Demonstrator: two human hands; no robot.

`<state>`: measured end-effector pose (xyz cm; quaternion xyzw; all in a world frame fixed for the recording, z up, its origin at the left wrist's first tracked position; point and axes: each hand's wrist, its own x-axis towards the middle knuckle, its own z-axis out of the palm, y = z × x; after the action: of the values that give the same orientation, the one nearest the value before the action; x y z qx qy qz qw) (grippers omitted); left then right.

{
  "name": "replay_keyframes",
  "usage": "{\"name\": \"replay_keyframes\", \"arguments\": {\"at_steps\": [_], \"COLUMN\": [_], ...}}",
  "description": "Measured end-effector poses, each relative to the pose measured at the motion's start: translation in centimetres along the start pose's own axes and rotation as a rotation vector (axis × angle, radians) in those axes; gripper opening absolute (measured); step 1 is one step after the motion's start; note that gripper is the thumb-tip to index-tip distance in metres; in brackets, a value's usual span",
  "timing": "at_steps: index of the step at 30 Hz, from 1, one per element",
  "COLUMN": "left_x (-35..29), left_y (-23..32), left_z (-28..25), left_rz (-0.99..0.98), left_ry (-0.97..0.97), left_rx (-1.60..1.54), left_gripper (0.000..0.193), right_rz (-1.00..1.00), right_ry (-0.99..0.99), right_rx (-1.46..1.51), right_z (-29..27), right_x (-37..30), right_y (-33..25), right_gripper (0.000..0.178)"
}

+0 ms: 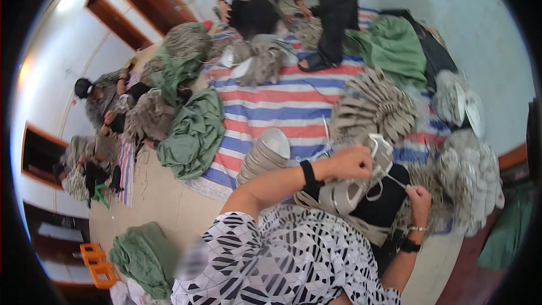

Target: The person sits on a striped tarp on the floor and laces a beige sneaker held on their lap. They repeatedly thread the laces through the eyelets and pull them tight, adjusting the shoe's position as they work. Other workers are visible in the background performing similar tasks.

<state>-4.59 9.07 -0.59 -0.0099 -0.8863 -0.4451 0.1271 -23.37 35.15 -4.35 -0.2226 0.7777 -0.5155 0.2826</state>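
A beige-grey shoe upper (379, 157) with white edging rests over my dark-clad knee. Just left of it, my left hand (353, 162) is closed with fingers pinched; what lies between them is hidden. Lower and to the right, my right hand (419, 196) pinches the end of a thin lace (397, 182), which stretches taut from the upper. Another pale upper (341, 196) lies in my lap under my left forearm. Beside it is a bundle of flat beige laces (367, 227).
A nested stack of uppers (254, 161) stands left of my arm. Ahead lies a fanned pile of uppers (372, 107) on a striped sheet (271, 114); more uppers (471, 181) are heaped right. Green sacks (195, 130) lie around. Other people sit left and far; one stands ahead.
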Motion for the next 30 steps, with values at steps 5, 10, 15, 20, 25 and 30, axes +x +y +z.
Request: {"name": "replay_keyframes", "arguments": {"at_steps": [5, 10, 15, 20, 25, 30], "left_x": [0.7, 0.7, -0.5, -2.1, -0.8, 1.0], "left_y": [-0.2, 0.9, 0.9, 0.3, -0.9, -0.4], "left_z": [2.0, 2.0, 1.9, 1.4, 1.3, -2.0], "left_rz": [-0.156, -0.237, -0.187, -0.365, -0.349, -0.682], "left_ry": [0.206, 0.368, 0.396, 0.294, 0.335, 0.307], "left_rx": [-0.092, 0.049, 0.269, 0.103, -0.309, -0.927], "left_gripper": [0.007, 0.022, 0.020, 0.014, 0.012, 0.027], "right_rz": [-0.155, -0.005, -0.010, 0.054, -0.335, -0.076], "right_ry": [-0.020, 0.095, 0.312, -0.073, -0.271, -0.164], "right_rx": [-0.157, 0.027, -0.006, 0.195, -0.373, -0.046], "right_z": [0.2, -2.6, -3.1, 3.5, 7.5, 4.8], "right_x": [-1.4, -1.3, -1.3, -5.5, -5.2, -3.7], "right_y": [-0.9, 0.9, 3.0, -7.6, -4.7, -5.5], "right_gripper": [0.024, 0.018, 0.015, 0.019, 0.025, 0.016]}}
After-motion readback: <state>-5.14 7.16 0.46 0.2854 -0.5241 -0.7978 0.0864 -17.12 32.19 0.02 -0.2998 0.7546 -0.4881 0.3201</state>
